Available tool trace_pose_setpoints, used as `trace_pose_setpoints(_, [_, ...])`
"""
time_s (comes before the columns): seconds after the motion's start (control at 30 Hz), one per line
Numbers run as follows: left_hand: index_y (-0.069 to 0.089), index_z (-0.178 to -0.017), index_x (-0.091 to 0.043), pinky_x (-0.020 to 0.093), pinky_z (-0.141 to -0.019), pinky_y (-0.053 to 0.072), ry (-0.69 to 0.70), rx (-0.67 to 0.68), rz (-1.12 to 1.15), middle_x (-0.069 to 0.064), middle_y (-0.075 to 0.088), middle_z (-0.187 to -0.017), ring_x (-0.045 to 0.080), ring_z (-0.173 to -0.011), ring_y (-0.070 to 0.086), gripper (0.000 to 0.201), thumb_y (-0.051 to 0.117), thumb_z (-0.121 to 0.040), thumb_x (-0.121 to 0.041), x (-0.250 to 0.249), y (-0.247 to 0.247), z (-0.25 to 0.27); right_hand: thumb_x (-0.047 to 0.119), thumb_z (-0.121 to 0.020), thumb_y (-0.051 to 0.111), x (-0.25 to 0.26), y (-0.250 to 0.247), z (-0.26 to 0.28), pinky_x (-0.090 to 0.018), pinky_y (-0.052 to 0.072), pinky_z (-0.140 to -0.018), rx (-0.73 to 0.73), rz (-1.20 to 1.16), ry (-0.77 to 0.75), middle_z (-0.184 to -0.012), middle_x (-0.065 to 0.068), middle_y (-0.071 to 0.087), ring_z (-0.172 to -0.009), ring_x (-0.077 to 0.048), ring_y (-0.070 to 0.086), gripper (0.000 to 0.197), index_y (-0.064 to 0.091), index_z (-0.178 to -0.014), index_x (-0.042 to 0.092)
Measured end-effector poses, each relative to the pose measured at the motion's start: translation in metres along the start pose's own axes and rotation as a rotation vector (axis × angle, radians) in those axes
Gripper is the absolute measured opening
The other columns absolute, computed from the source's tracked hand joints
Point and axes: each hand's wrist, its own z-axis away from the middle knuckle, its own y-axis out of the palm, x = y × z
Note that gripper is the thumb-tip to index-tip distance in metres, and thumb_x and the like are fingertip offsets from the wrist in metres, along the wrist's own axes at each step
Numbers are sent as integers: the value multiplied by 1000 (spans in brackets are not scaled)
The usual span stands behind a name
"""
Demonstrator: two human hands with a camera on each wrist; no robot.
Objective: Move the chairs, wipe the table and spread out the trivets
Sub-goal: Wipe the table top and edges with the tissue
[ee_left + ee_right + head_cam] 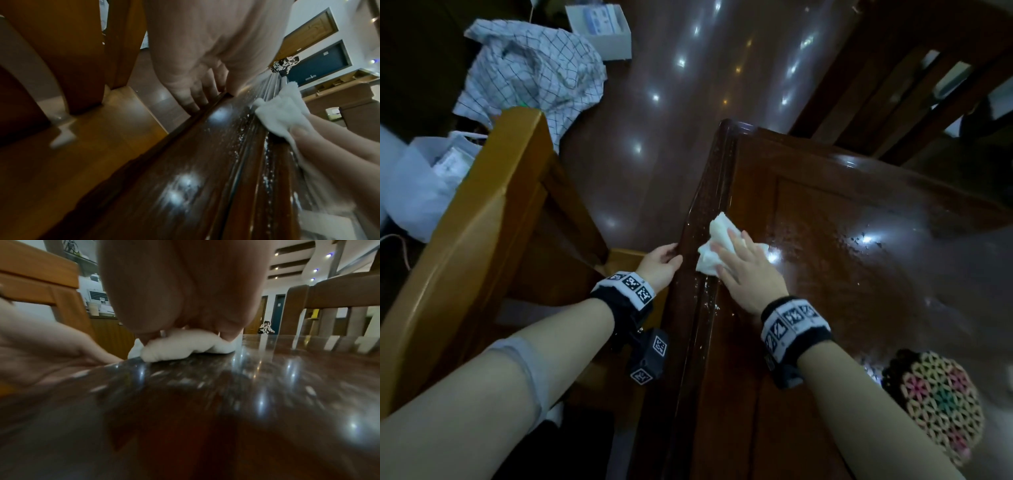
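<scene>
- Centre frame, the right hand [746, 270], fingers spread flat, presses a white cloth [717, 245] onto the dark table [859, 274] near its left edge.
- The left hand [661, 262] rests open against that edge.
- A light wooden chair [482, 219] stands at left.
- A woven trivet [938, 401] lies at lower right.

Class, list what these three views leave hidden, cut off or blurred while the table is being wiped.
1. Trivet: cut off by the head view's right edge; how many are stacked, unclear.
2. White cloth: partly covered by the right hand in every view.
3. Table: nearby surface blurred in the right wrist view.
4. Left hand: fingertips hidden behind the table edge, left wrist view.
</scene>
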Motion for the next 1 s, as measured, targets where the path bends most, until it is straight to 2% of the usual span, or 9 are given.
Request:
trace_pose_setpoints(0.17, [46, -140, -10, 37, -105, 42, 33, 7, -130, 9, 55, -136, 22, -123, 53, 45, 53, -96, -11, -12, -1, 20, 38, -103, 32, 23, 21, 59, -37, 24, -115, 51, -129, 12, -160, 13, 12, -148, -11, 3, 43, 36, -145, 34])
trace_pose_setpoints(0.23, [44, -142, -10, 36, -106, 41, -6, 37, -131, 8, 54, -136, 22, -125, 52, 48, 53, -95, -10, -17, -3, 24, 34, -103, 38, 24, 14, 68, -36, 34, -108, 82, -285, 59, -152, 13, 31, -144, -10, 22, 37, 50, -137, 27])
trace_pose_setpoints(0.33, [44, -142, -13, 37, -106, 42, -95, 68, -35, 7, 53, -138, 22, -121, 54, 51, 55, -93, -13, -17, -6, 20, 32, -101, 45, 19, -9, 62, -32, 49, -76, -99, -655, 239, -104, 4, 63, -93, -20, 61, 23, 64, -107, 20])
trace_pose_setpoints(0.37, [44, -142, -14, 37, -106, 43, -110, 73, 2, 8, 54, -137, 22, -119, 56, 51, 56, -92, -13, -15, -6, 18, 33, -100, 45, 13, -18, 53, -31, 50, -73, -183, -693, 281, -99, 1, 64, -89, -21, 61, 24, 64, -108, 21])
trace_pose_setpoints(0.43, [45, -141, -15, 32, -102, 45, -102, 93, 1, 7, 56, -134, 19, -115, 57, 53, 56, -91, -7, -15, -8, 20, 36, -101, 42, -3, -33, 25, -38, 49, -90, -240, -578, 290, -122, -6, 61, -112, -25, 57, 32, 61, -122, 20])
trace_pose_setpoints(0.53, [45, -141, -13, 21, -94, 40, -31, 82, -119, 7, 53, -137, 16, -122, 51, 54, 57, -90, -2, -13, -11, 20, 35, -102, 35, -19, -44, -28, -46, 30, -113, -123, -346, 247, -157, -5, 29, -145, -27, 23, 28, 55, -121, 32])
trace_pose_setpoints(0.63, [44, -142, -14, 22, -101, 36, -14, 65, -158, 7, 49, -142, 17, -131, 46, 55, 60, -91, -7, -7, -13, 16, 30, -104, 29, -19, -50, -75, -47, 16, -117, -68, -153, 203, -162, -9, 9, -149, -29, 1, 47, 26, -150, 25])
trace_pose_setpoints(0.83, [50, -139, -23, 29, -106, 40, -15, 79, -162, -2, 53, -140, 14, -125, 51, 52, 63, -89, -16, 2, -15, 6, 33, -104, 24, 8, -53, -127, -46, 13, -120, 75, 377, 133, -161, -5, 3, -147, -35, -3, 51, 17, -153, 23])
trace_pose_setpoints(1.0, [46, -141, -20, 35, -109, 39, -58, 147, -78, -1, 51, -140, 17, -127, 50, 54, 60, -90, -9, 0, -20, 8, 27, -104, 27, 30, -54, -99, -42, 15, -118, 131, 374, 58, -161, -6, 12, -148, -28, 4, 49, 20, -153, 24])
